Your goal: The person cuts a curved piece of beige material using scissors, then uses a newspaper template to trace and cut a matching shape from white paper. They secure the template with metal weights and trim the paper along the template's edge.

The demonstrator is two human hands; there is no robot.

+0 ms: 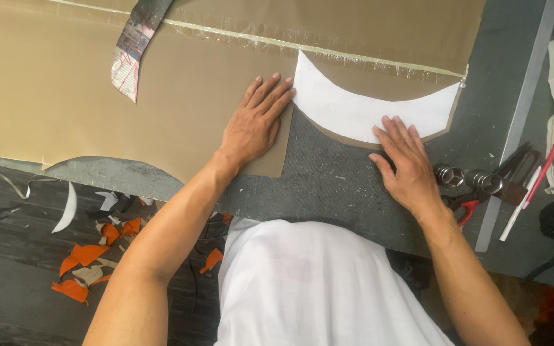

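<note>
While the left hand (256,122) lay flat, fingers spread, on the tan sheet (65,96), its fingertips touched the white curved pattern (354,109). The right hand (407,163) pressed open-palmed on that pattern's lower edge.

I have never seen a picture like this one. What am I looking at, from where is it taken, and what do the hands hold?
There is no machine: a person works with two bare hands, and one camera worn on the head looks down at them. On the dark grey work table lies a large tan sheet of material. On it rests a white curved paper pattern. The left hand presses flat on the tan sheet beside the pattern. The right hand presses flat on the pattern's lower edge. Neither hand grips anything. To the right lie two shiny metal cylinders and a red and white pen. Orange scraps lie on the floor.
</note>
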